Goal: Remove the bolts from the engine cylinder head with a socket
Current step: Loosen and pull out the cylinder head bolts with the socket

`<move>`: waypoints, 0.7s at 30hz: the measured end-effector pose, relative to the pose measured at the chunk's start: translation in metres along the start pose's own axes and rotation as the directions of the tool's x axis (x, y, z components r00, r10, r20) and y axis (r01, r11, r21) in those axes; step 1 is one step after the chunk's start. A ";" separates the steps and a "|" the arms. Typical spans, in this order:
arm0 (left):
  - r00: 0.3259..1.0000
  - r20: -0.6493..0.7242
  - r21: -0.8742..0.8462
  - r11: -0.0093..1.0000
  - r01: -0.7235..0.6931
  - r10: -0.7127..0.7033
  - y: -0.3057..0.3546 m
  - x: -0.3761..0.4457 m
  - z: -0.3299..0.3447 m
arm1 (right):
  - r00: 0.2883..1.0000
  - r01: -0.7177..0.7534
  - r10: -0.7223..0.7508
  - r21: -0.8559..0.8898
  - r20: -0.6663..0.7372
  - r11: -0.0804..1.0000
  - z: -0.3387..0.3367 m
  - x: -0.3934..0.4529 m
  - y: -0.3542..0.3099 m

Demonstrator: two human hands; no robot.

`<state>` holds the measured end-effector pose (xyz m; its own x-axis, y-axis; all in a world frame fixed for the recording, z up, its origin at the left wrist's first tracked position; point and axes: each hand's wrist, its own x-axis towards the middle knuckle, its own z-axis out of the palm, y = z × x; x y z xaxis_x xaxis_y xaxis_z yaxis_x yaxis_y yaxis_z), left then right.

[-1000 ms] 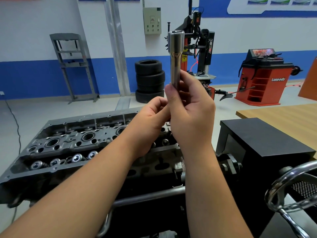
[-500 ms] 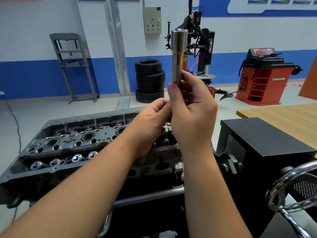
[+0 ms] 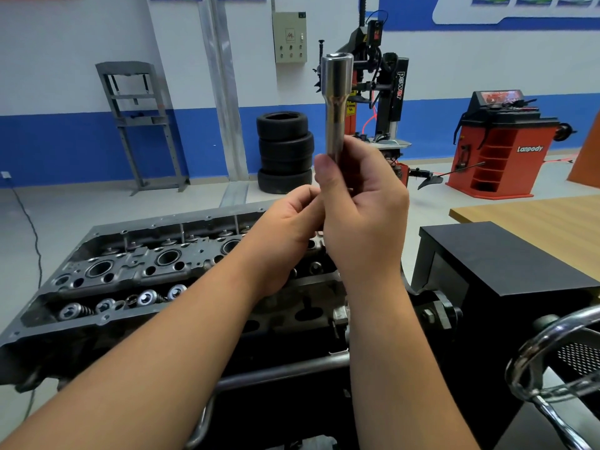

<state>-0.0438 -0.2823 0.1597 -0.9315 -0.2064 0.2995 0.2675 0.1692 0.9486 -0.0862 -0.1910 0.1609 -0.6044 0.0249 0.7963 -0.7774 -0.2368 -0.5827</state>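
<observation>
Little has shifted since the earlier frames: both hands stay raised above the cylinder head (image 3: pixel 156 277), and the long socket (image 3: pixel 336 102) has only drifted slightly sideways while staying upright.

From the head camera, the right hand (image 3: pixel 363 216) is curled closed around the socket's lower shaft, its open hex end pointing up. The left hand (image 3: pixel 289 222) is pinched shut at the socket's bottom end; what it grips there is hidden, so I cannot tell whether it holds a bolt or only the socket. The cylinder head lies below and to the left of the hands, well apart from the socket.

Judging by this pose, anything loosened from the bottom end could slip and drop into the cylinder head's open bores.
</observation>
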 end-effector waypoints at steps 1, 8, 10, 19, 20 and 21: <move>1.000 0.004 -0.003 1.000 0.004 -0.004 0.000 0.000 0.000 | 1.000 -0.002 0.002 -0.013 0.010 1.000 -0.001 0.000 0.000; 0.999 0.031 -0.036 0.999 0.012 -0.010 -0.003 0.001 -0.003 | 1.000 0.002 -0.002 0.011 0.007 1.000 0.000 -0.001 -0.004; 1.000 0.027 -0.050 0.999 -0.002 0.004 -0.001 0.000 -0.002 | 1.000 0.011 -0.011 0.001 -0.004 1.000 0.000 -0.001 -0.005; 1.000 -0.004 -0.039 0.999 0.012 -0.012 0.000 0.001 -0.003 | 0.998 -0.034 0.031 0.050 0.051 0.998 0.001 -0.001 -0.003; 1.000 0.003 -0.040 0.999 0.015 -0.015 0.000 0.001 -0.003 | 0.998 -0.032 0.029 0.053 0.055 0.998 0.001 -0.001 -0.004; 1.000 0.009 -0.040 0.999 0.017 -0.016 -0.001 0.000 -0.004 | 0.998 -0.022 0.020 0.049 0.055 0.999 0.001 -0.001 -0.005</move>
<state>-0.0434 -0.2861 0.1597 -0.9380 -0.2003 0.2831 0.2616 0.1270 0.9568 -0.0814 -0.1909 0.1627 -0.6089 -0.0336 0.7925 -0.7544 -0.2844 -0.5917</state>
